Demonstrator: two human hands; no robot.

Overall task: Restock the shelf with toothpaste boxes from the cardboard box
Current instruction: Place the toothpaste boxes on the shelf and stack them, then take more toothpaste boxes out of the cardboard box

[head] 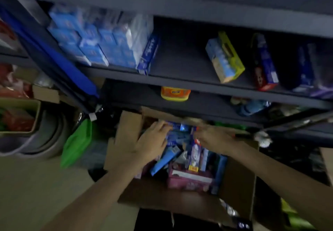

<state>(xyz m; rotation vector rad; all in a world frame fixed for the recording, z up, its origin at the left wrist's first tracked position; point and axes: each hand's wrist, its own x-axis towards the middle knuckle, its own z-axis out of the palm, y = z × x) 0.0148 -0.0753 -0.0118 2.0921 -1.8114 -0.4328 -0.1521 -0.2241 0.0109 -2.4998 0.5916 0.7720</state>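
Both forearms are extended into the cardboard box (239, 173) below the shelf (198, 82). Blue toothpaste boxes (177, 135) lie between the hands, long axes roughly crosswise. Left hand (149, 142) fingers are curled over them; right hand (214, 138) appears to pinch one end, though blur hides detail. Open shelf room is noted directly above, mid-tier.

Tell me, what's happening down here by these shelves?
A person is reaching both hands into an open cardboard box on the floor, full of toothpaste boxes. The left hand and right hand are on the blue ones at the far end; the blur hides the grip. The shelf above has blue boxes stacked at left and a bare middle.
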